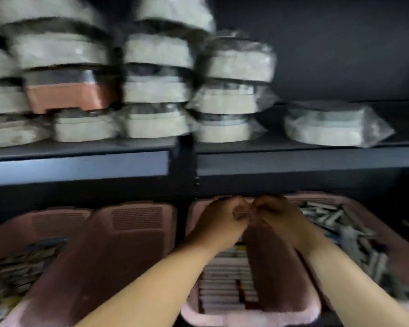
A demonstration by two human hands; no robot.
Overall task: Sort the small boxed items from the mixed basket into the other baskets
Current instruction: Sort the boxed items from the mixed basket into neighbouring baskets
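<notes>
Both hands meet over the far end of the middle basket [246,317], knuckles up and close together. The left hand [219,223] and right hand [278,220] each have their fingers curled inward, with the fingertips almost touching one another. A pale smear [244,212] lies right between the two sets of fingertips and could be a small box, but motion blur makes it impossible to tell whether either hand pinches it or is simply clenched. Below the wrists, the middle basket holds packed boxes [222,279] lined up in neat rows on edge; the forearms cover part of these rows and the labels cannot be read. Just to the right, touching side by side, the right basket [321,196] is heaped with loose boxes [335,223], grey and white, lying at all angles; its near end is cut off by the frame edge. To the left stands a second basket [118,244] showing bare pink floor and a slotted end wall. Beyond it the far-left basket [45,223] holds a mixed pile [21,267] too blurred to identify and partly cut off. All four sit under a dark shelf [293,159], which carries stacked bagged packs [156,90], mostly pale, one orange pack [69,95] among them, all smeared.
</notes>
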